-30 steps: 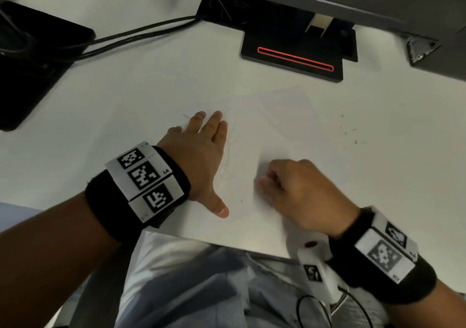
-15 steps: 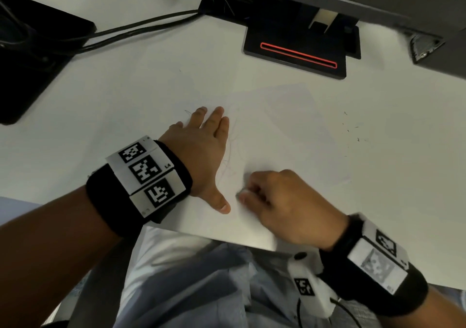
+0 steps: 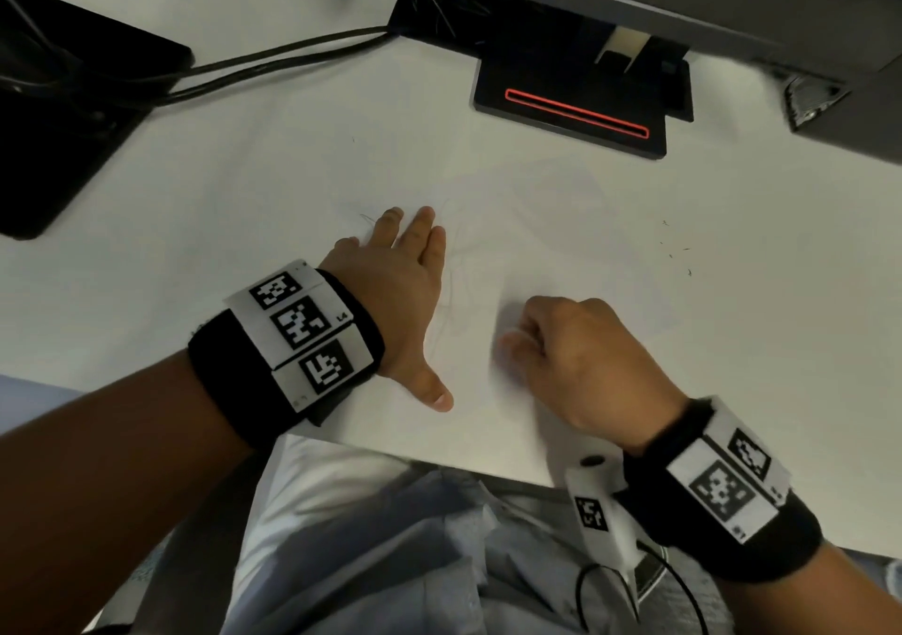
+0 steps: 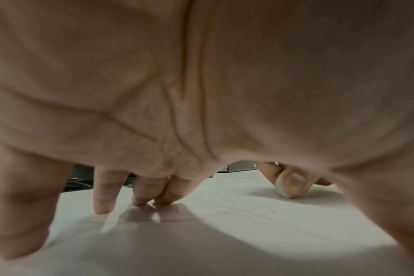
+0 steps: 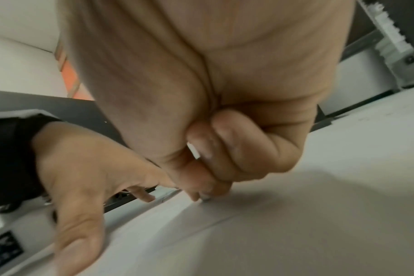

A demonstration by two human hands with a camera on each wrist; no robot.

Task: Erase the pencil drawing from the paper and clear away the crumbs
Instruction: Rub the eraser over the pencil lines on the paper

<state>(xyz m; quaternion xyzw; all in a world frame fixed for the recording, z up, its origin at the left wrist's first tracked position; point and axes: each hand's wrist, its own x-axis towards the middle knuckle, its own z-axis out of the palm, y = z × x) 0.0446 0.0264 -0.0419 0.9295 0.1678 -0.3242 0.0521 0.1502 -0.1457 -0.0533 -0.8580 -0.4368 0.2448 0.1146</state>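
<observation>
Left hand (image 3: 400, 302) lies flat, fingers straight, pressing the paper (image 3: 576, 243) to the table (image 3: 244, 185). Right hand (image 3: 581, 366) is curled, thumb and fingers pinching a small white eraser (image 4: 281, 188) whose tip touches the sheet. The remaining pencil lines (image 3: 459, 287) lie just left of the eraser, between the two hands and beside the left fingers; the right hand is the nearer tool-bearing one, so the next strokes likely run leftward. Room there is tight against the left thumb; the sheet's right and far parts are open. The table's near edge runs close below both wrists. Crumbs (image 3: 676, 248) lie well right, on the table.
</observation>
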